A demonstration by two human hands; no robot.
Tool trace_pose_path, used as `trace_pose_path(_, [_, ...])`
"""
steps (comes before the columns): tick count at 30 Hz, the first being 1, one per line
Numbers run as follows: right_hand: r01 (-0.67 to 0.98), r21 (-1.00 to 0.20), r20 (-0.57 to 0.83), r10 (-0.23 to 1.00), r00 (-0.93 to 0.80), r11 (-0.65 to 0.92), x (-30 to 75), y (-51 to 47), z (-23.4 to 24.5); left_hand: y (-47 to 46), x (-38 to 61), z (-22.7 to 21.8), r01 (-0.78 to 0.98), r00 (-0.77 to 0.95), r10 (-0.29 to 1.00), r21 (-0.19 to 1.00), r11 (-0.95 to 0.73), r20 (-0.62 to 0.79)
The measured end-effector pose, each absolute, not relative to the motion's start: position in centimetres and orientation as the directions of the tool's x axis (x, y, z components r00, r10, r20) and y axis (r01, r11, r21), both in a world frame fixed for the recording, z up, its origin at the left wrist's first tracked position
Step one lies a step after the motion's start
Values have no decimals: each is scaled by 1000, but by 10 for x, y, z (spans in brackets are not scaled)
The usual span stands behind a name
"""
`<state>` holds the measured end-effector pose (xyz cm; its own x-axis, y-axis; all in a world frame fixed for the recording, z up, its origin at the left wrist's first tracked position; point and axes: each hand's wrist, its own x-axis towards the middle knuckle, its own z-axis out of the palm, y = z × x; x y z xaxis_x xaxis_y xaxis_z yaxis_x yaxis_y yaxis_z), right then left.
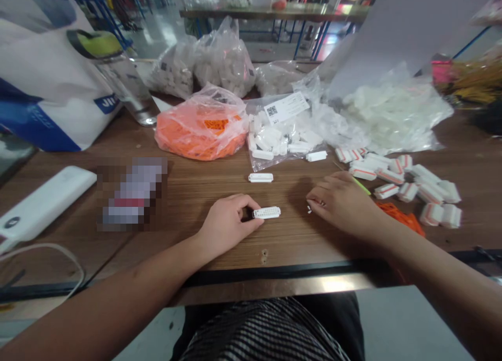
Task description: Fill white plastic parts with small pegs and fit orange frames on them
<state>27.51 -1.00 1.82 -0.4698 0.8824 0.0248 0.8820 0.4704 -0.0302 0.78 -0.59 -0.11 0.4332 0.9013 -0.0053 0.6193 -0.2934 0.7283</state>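
Observation:
Between thumb and forefinger, my left hand (229,220) grips one end of a white plastic connector housing (267,212) with rows of small holes on its upper face. A similar white housing (261,177) lies just beyond it on the table. My right hand (339,201) rests low over the wood to the right, its fingers curled together. Tiny white pieces (309,209) lie at its fingertips; whether any are pinched there is hidden. Behind that hand a yellow-green strip (361,186) pokes out, and orange parts (402,218) lie beside the wrist.
White housings with orange strips (427,189) are scattered at the right. Across the back stand a bag of orange parts (202,134), an opened bag of white housings (274,136) and a bag of pale parts (392,110). A bottle (127,84) and white power bank (47,201) are left.

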Motion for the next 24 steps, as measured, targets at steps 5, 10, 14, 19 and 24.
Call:
trace_pose_path(5, [814, -482, 70, 940, -333, 324, 262, -11, 24, -6, 7, -3, 608, 432, 902, 738, -293, 2])
trace_pose_path(10, [621, -724, 28, 911, -411, 302, 222, -14, 30, -6, 8, -4, 614, 427, 904, 736, -286, -5])
trace_pose_path(14, [635, -675, 87, 895, -438, 377, 206, -11, 20, -6, 9, -4, 615, 426, 905, 736, -283, -8])
trace_pose_path(19, [641, -630, 145, 878, -457, 438, 207, -11, 12, -6, 8, -3, 608, 434, 901, 740, -288, -7])
trace_pose_path(24, [611, -618, 209, 853, -478, 494, 208, -12, 7, -7, 8, -4, 609, 428, 904, 738, -290, 2])
